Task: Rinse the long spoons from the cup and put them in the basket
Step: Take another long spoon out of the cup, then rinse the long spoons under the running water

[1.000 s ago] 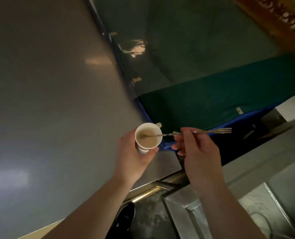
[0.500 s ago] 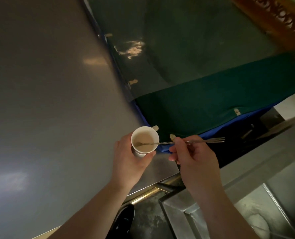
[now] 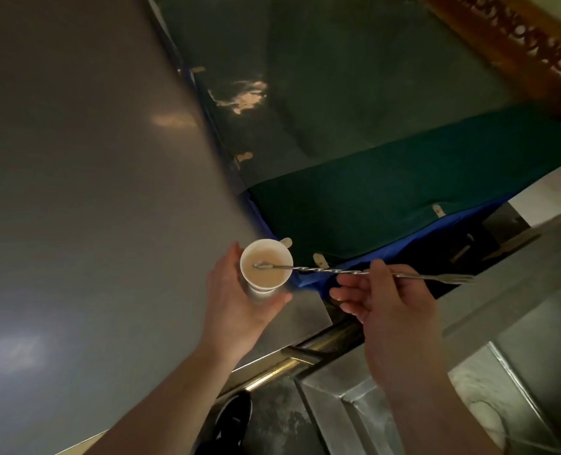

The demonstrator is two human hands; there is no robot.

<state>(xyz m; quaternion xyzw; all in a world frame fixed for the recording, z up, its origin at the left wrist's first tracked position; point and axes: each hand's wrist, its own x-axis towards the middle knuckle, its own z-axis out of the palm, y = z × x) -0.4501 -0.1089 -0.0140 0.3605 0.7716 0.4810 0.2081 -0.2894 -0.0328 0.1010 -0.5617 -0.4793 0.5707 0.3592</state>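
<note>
Left hand (image 3: 236,303) was wrapped around the lower body of a white paper cup (image 3: 266,268), thumb on the near side, fingers on the far side, cup held upright in the air past the edge of a grey steel counter (image 3: 75,192). Cup held pale beige liquid. Right hand (image 3: 387,300) pinched a long bar spoon (image 3: 364,272) partway along its shaft between thumb and forefinger, other fingers loosely curled below. Spoon lay nearly level: bowl end sat inside the cup, resting at the liquid surface, twisted shaft crossed the cup's right rim, and the fork-tipped end stuck out to the right past the hand. Only one spoon visible. Steel sink (image 3: 469,405) was at lower right, under the right forearm. Dark green cloth (image 3: 387,198) over a blue edge lay behind the hands. Black shoe (image 3: 231,418) on the floor at bottom. No basket in view.
</note>
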